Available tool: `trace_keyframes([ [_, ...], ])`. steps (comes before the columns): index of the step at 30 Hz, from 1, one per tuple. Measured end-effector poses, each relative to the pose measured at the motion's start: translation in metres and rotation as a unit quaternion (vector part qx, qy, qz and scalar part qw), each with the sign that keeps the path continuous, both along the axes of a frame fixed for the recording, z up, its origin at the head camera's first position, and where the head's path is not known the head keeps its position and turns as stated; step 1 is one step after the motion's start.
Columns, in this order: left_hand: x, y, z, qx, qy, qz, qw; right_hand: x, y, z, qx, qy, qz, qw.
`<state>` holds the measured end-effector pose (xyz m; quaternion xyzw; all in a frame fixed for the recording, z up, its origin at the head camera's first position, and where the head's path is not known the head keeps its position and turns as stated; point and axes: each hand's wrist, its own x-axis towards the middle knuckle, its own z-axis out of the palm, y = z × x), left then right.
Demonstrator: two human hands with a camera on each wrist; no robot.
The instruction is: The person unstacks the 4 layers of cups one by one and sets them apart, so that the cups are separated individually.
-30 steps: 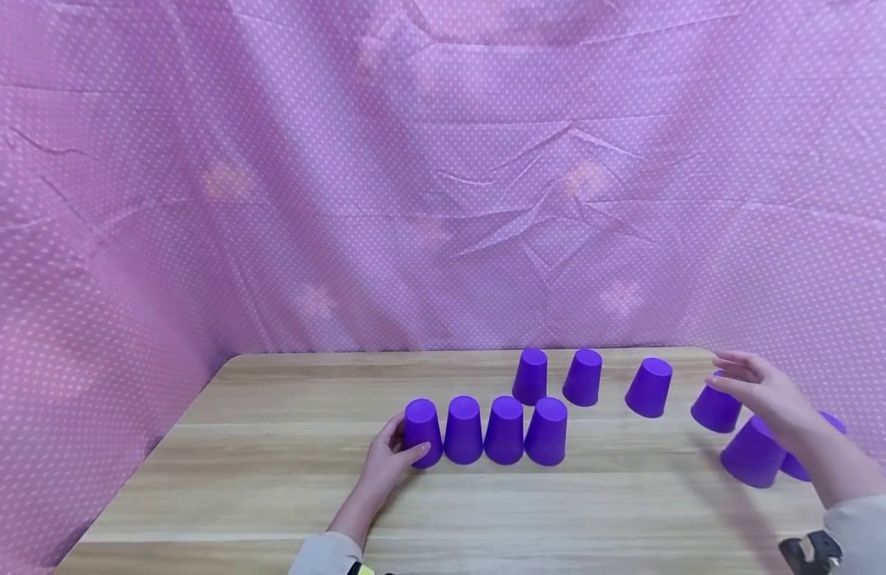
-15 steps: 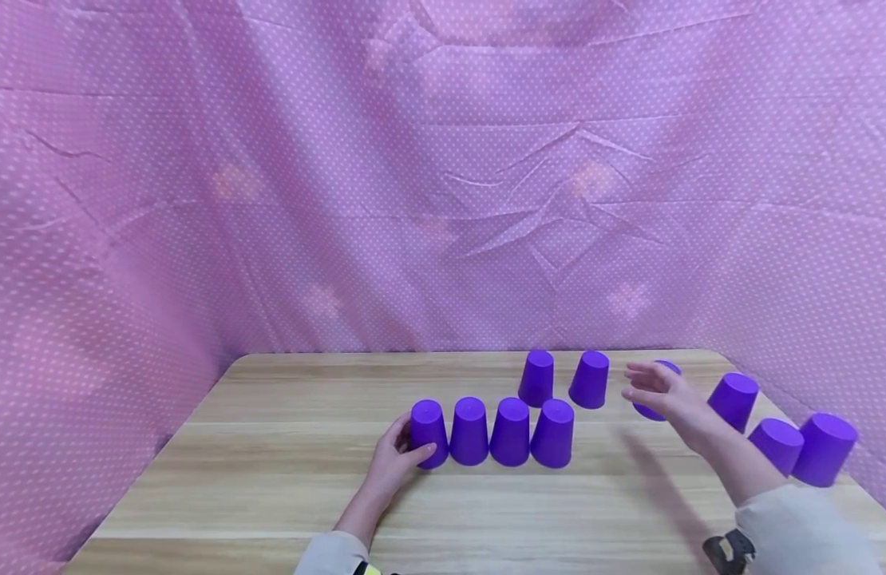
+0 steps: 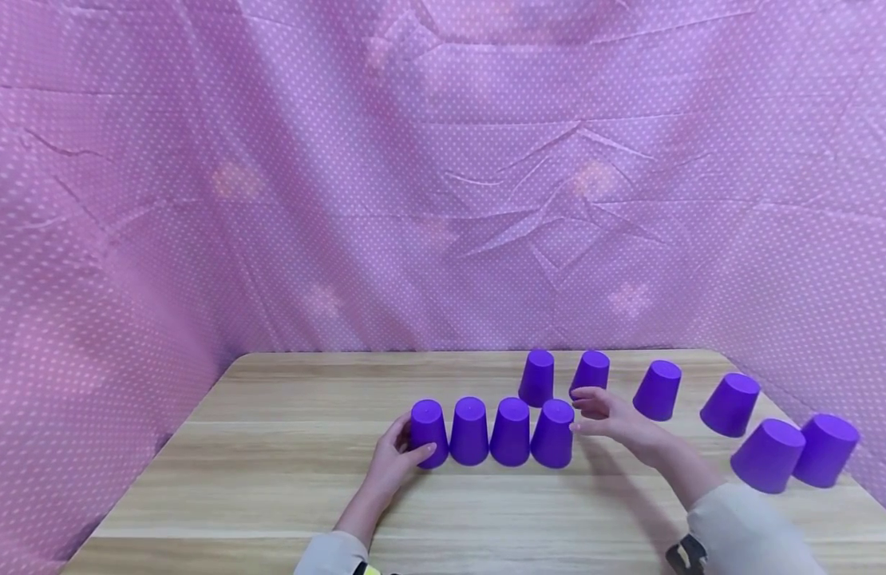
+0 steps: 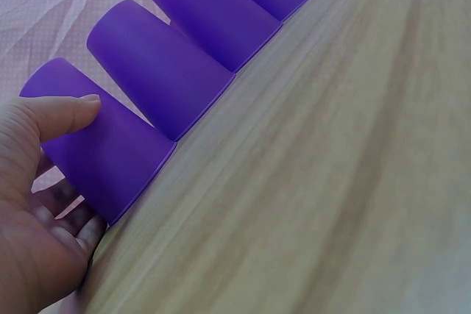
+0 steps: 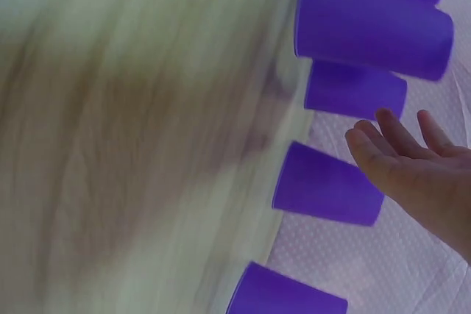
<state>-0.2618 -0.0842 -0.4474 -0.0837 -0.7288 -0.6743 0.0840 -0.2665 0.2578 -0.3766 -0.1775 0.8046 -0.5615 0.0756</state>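
Several purple cups stand upside down in a row, side by side, on the wooden table. My left hand point(image 3: 391, 463) holds the leftmost cup point(image 3: 426, 427), its thumb across the near face and its other fingers round the far left side, as the left wrist view also shows. Two more cups, a second point(image 3: 468, 435) and a third point(image 3: 510, 435), continue the row. Beside the rightmost cup point(image 3: 551, 439) is my right hand point(image 3: 622, 422), thumb and fingers spread loosely with nothing in them, fingertips close to that cup's right side. The right hand point(image 5: 416, 163) appears empty in its wrist view too.
Behind the row stand two upturned cups, one point(image 3: 536, 379) at the left and another point(image 3: 591, 370) partly hidden by the right hand. Further cups point(image 3: 657, 393) curve towards the table's point(image 3: 270, 463) right edge. A pink dotted curtain point(image 3: 443, 200) hangs behind and around the table.
My right hand has swept left from over the cups at the right to the right end of the row. The left hand keeps its hold on the leftmost cup.
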Motion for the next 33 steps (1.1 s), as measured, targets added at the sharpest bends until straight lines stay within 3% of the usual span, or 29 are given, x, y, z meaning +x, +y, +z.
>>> trace_keyframes([
  [8, 0.0, 0.0, 0.0, 0.0, 0.001, -0.001, 1.0, -0.003, -0.014, -0.01, -0.008, -0.012, 0.016, 0.9998],
  [23, 0.0, 0.0, -0.001, 0.005, 0.01, -0.003, 0.9999, -0.007, -0.033, -0.017, 0.026, 0.002, -0.073, 0.997],
  [33, 0.0, 0.0, 0.001, 0.001, 0.007, -0.003, 1.0, -0.001, -0.027, -0.016, 0.001, -0.006, -0.076, 0.9971],
])
